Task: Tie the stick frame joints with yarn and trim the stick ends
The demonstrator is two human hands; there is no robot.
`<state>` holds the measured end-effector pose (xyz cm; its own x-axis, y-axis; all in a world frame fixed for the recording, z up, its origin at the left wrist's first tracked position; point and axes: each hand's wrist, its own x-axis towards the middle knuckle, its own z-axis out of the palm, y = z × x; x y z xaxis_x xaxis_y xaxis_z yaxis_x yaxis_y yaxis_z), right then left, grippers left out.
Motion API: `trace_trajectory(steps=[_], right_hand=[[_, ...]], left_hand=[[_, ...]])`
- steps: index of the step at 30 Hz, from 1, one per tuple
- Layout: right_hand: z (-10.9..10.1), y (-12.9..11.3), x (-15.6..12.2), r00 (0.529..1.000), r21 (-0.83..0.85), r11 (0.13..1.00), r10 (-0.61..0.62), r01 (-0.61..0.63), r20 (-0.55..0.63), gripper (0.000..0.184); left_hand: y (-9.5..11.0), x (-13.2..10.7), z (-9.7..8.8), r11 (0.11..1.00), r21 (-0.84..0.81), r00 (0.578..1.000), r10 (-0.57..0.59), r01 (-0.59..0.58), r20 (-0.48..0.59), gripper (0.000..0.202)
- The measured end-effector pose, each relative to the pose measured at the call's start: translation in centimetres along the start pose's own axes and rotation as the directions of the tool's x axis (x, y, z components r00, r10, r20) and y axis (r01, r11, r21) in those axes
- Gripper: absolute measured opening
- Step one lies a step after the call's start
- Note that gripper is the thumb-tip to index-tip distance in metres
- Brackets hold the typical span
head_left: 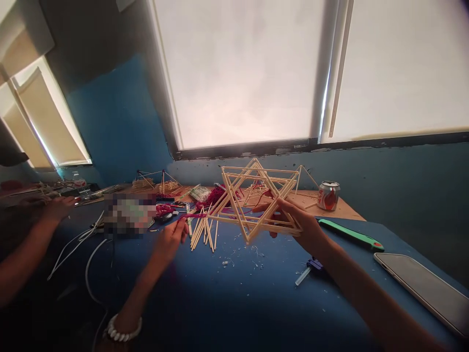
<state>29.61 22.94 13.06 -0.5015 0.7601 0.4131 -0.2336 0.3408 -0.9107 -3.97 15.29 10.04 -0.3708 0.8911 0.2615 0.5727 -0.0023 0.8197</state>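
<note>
While the right hand pinches the star-shaped stick frame, the left hand curls beside it.

One left hand, one right hand, one stick star frame, one soda can, one smartphone

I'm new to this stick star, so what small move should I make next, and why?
Probably draw the magenta thread snug with your left hand: its fingers pinch the thread, which seems to run to the stick star frame, and your right hand holds that frame up.
</note>
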Motion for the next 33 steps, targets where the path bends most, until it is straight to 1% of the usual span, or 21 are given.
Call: trace_trajectory(steps=[2, 5, 7, 8, 9, 10, 11, 12, 13, 14, 15, 17, 18, 19, 21, 23, 24, 26, 30, 32, 33], right_hand=[[-0.4, -0.3, -0.1, 0.996, 0.099, 0.995, -0.014, 0.006, 0.086, 0.048], [-0.6, -0.6, -0.3, 0.986, 0.187, 0.982, 0.005, -0.037, 0.169, 0.045], [-0.5, -0.6, -0.4, 0.981, 0.188, 0.98, 0.031, -0.068, 0.19, 0.04], [-0.5, -0.7, -0.4, 0.979, 0.183, 0.98, 0.045, -0.082, 0.198, 0.038], [-0.4, -0.7, -0.5, 0.977, 0.171, 0.98, 0.062, -0.098, 0.202, 0.037], [-0.3, -0.7, -0.5, 0.975, 0.151, 0.982, 0.08, -0.113, 0.206, 0.037], [-0.1, -0.6, -0.5, 0.973, 0.132, 0.983, 0.098, -0.128, 0.21, 0.036], [0.1, -0.6, -0.5, 0.968, 0.115, 0.983, 0.114, -0.143, 0.222, 0.036], [0.3, -0.5, -0.5, 0.958, 0.095, 0.982, 0.136, -0.165, 0.251, 0.036], [0.4, -0.4, -0.5, 0.94, 0.071, 0.978, 0.166, -0.195, 0.297, 0.037], [0.6, -0.2, -0.5, 0.913, 0.041, 0.972, 0.204, -0.233, 0.355, 0.039], [0.8, 0.4, -0.4, 0.842, -0.019, 0.948, 0.292, -0.318, 0.454, 0.047], [0.8, 0.8, -0.4, 0.811, -0.042, 0.933, 0.333, -0.358, 0.48, 0.051], [0.8, 1.2, -0.3, 0.793, -0.053, 0.919, 0.366, -0.392, 0.487, 0.054], [0.8, 2.0, -0.1, 0.778, -0.064, 0.895, 0.417, -0.441, 0.469, 0.06], [0.8, 2.4, 0.1, 0.765, -0.112, 0.87, 0.477, -0.479, 0.433, 0.062], [0.8, 2.5, 0.2, 0.756, -0.158, 0.856, 0.511, -0.493, 0.41, 0.062], [0.8, 2.6, 0.4, 0.749, -0.273, 0.824, 0.566, -0.497, 0.345, 0.062], [0.4, 2.8, 0.6, 0.778, -0.524, 0.727, 0.603, -0.444, 0.177, 0.064], [-0.1, 3.1, 0.7, 0.791, -0.603, 0.661, 0.607, -0.446, 0.08, 0.069], [-0.4, 3.3, 0.7, 0.811, -0.638, 0.629, 0.585, -0.443, 0.014, 0.069]], left_hand=[[-0.9, 0.2, -1.7, 0.99, 0.136, 0.999, -0.04, 0.039, 0.007, 0.042], [-2.4, -2.2, -3.4, 0.957, 0.283, 0.989, -0.092, 0.056, 0.116, 0.046], [-3.3, -4.9, -4.5, 0.946, 0.325, 0.961, -0.105, 0.018, 0.254, 0.048], [-3.6, -6.4, -5.1, 0.943, 0.332, 0.933, -0.102, -0.019, 0.345, 0.045], [-3.8, -7.6, -5.7, 0.938, 0.333, 0.891, -0.064, -0.1, 0.449, 0.037], [-3.7, -8.6, -6.3, 0.922, 0.35, 0.897, -0.004, -0.168, 0.442, 0.036], [-3.5, -9.2, -6.8, 0.898, 0.372, 0.918, 0.08, -0.235, 0.388, 0.042], [-3.0, -9.5, -7.2, 0.871, 0.389, 0.935, 0.189, -0.301, 0.301, 0.044], [-2.2, -9.5, -7.3, 0.841, 0.409, 0.934, 0.3, -0.354, 0.193, 0.042], [-1.2, -9.2, -7.1, 0.815, 0.411, 0.908, 0.408, -0.409, 0.094, 0.036], [0.0, -8.6, -6.6, 0.788, 0.404, 0.869, 0.494, -0.464, 0.034, 0.032], [2.7, -7.0, -5.0, 0.728, 0.408, 0.795, 0.606, -0.551, -0.008, 0.03], [4.0, -6.0, -3.9, 0.704, 0.402, 0.768, 0.641, -0.585, -0.006, 0.028], [5.0, -5.0, -2.8, 0.69, 0.388, 0.75, 0.661, -0.611, 0.006, 0.03], [6.3, -2.7, -0.8, 0.691, 0.356, 0.755, 0.652, -0.629, 0.069, 0.033], [6.4, -0.7, 0.7, 0.701, 0.339, 0.776, 0.594, -0.628, 0.21, 0.031], [6.0, 0.1, 1.3, 0.705, 0.334, 0.78, 0.573, -0.626, 0.252, 0.029], [5.1, 1.5, 1.9, 0.696, 0.333, 0.77, 0.546, -0.636, 0.33, 0.026], [3.7, 3.6, 2.4, 0.643, 0.333, 0.713, 0.525, -0.69, 0.465, 0.027], [3.9, 4.9, 2.9, 0.618, 0.324, 0.682, 0.522, -0.716, 0.512, 0.031], [4.2, 5.6, 3.3, 0.61, 0.315, 0.669, 0.525, -0.727, 0.526, 0.034]])
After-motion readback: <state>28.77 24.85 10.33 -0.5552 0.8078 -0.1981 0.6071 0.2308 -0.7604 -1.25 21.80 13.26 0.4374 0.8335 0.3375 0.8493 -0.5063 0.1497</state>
